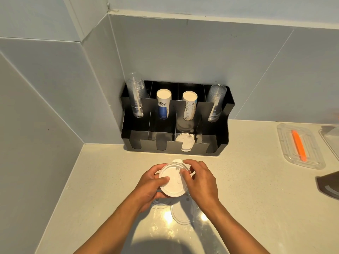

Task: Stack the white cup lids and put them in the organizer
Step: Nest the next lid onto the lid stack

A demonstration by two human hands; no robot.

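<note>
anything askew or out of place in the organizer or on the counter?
Mostly tidy. The white lid in the black organizer leans tilted in its front slot instead of lying flat. Loose clear lids lie on the counter under the hands.

Grey tiled walls, glossy cream counter, perhaps stone.

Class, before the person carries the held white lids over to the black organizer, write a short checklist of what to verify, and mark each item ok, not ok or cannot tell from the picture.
1. Both hands hold the lids: ok; left hand and right hand grip the white lids.
2. Held lids squarely nested: cannot tell; a tab pokes out at the far edge.
3. Front compartment of the organizer with lids has room: ok.
4. Path to the organizer clear: ok.
5. All lids gathered: not ok; clear lids lie on the counter under the hands, colour uncertain.
</note>
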